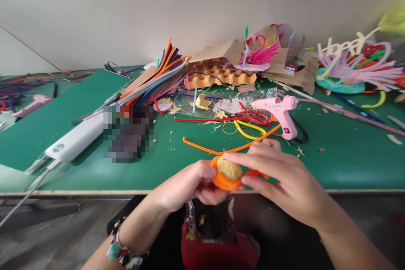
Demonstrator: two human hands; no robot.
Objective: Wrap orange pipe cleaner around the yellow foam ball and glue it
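Note:
Just above the table's front edge, a rounded yellowish egg-carton cup (pixel 230 169) sits within coils of orange pipe cleaner (pixel 225 182). My left hand (pixel 194 183) grips the wrapped cup from the left, thumb on its rim and fingers curled below. From the other side, my right hand (pixel 281 179) touches it with the index fingertip on top and the thumb at the lower right edge. Some orange pipe cleaner sticks out under the right hand. Behind the hands lies a longer orange pipe cleaner (pixel 205 149). The cup's underside is hidden.
A pink hot glue gun (pixel 281 112) stands behind my right hand. Egg cartons (pixel 221 76), a bundle of pipe cleaners (pixel 158 78) and torn scraps lie farther back. A white power bank-like box (pixel 76 135) is left; a pipe-cleaner swan (pixel 357 71) is right. A red bin (pixel 218 253) stands below.

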